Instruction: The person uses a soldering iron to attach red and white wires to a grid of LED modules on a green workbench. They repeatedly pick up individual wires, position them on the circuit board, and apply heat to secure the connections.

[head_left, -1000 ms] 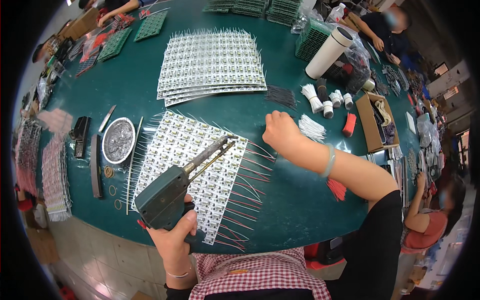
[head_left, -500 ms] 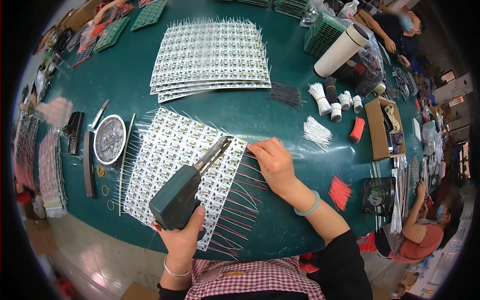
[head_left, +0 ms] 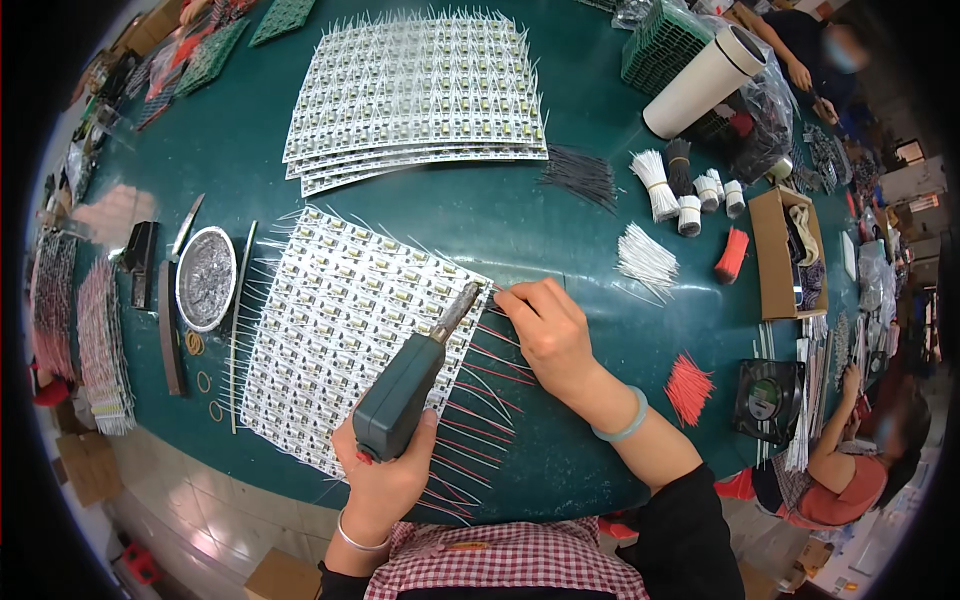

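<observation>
A white circuit board panel [head_left: 330, 330] with rows of small parts lies tilted on the green table, short white wires along its left edge and longer red and white wires along its right edge. My left hand [head_left: 385, 480] is closed round the handle of a dark green soldering gun [head_left: 400, 390], its metal tip at the panel's upper right corner. Right beside that tip, the fingers of my right hand [head_left: 548, 325] are pinched on a thin wire at the panel's edge; most of the wire is hidden by the fingers.
Behind the panel lies a stack of similar panels [head_left: 415, 95]. At left sit a foil-lined bowl [head_left: 208, 280] and a dark bar [head_left: 170, 330]. To the right are white wires [head_left: 645, 260], red wires [head_left: 688, 390], a cardboard box [head_left: 775, 255], a fan [head_left: 768, 398] and a white flask [head_left: 700, 85].
The soldering gun has swung right and more upright, its tip shifting to the panel's corner by my right fingers. My right hand stays almost in place. The whole view has shifted slightly.
</observation>
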`<state>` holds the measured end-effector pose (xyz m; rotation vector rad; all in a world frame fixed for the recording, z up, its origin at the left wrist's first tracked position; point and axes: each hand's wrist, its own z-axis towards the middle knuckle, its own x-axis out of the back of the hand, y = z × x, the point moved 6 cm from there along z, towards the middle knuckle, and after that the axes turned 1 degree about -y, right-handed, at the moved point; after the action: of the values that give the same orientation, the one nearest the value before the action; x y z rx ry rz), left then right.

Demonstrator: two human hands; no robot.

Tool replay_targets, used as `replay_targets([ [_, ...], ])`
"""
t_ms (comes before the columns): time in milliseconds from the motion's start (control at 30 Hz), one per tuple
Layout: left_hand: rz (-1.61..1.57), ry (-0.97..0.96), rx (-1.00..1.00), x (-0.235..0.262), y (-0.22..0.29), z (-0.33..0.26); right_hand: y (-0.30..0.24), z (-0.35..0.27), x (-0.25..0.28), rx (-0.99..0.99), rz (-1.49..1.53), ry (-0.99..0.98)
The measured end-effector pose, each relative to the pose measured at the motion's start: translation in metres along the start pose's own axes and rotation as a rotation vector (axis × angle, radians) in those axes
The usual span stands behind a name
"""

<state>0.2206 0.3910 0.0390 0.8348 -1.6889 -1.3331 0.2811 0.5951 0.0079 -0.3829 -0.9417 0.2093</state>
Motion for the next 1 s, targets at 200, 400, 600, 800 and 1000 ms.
replay_targets([
  [200,0.044,-0.005,-0.012,-0.0034,0.0010,0.0018,0.0006,0.0016,0.0005,-0.012,0.023,0.018],
  [400,0.082,0.002,-0.074,-0.0066,0.0001,0.0027,0.0010,0.0014,0.0009,-0.011,0.026,-0.007],
  [600,0.124,-0.010,-0.076,-0.0076,0.0027,0.0023,0.0007,0.0014,0.0006,-0.010,0.030,-0.007],
  [800,0.123,0.007,-0.084,-0.0064,0.0045,0.0023,0.0004,0.0009,0.0010,-0.009,0.022,-0.005],
  [1000,0.127,0.006,-0.100,-0.0038,0.0073,0.0010,0.0005,0.0003,0.0004,-0.006,0.017,0.005],
])
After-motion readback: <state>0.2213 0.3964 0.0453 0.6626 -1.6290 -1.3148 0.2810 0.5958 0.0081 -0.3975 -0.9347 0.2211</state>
